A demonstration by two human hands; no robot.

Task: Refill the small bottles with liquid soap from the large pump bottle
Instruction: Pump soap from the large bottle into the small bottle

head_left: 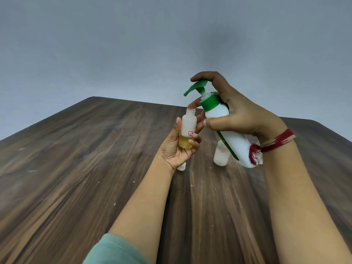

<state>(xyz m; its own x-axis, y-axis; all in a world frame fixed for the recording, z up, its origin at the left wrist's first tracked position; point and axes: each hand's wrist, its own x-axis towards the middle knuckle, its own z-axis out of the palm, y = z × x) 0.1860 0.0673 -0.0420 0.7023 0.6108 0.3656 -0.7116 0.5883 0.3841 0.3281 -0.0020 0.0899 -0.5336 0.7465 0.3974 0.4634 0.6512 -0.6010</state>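
Note:
My left hand (177, 147) grips a small clear bottle (187, 130), uncapped and upright, with yellowish liquid in its lower part and a red-edged label. My right hand (234, 113) holds the large white pump bottle (228, 130), which is tilted to the left above the table. Its forefinger rests on the green pump head (196, 86). The green nozzle tip points down just above and left of the small bottle's mouth. A second small frosted bottle (221, 157) stands on the table behind the pump bottle.
The dark wooden table (95, 159) stretches out to the left and front, with small specks on it. A small white cap-like piece (182, 167) lies on the table just under my left wrist. A grey wall rises behind.

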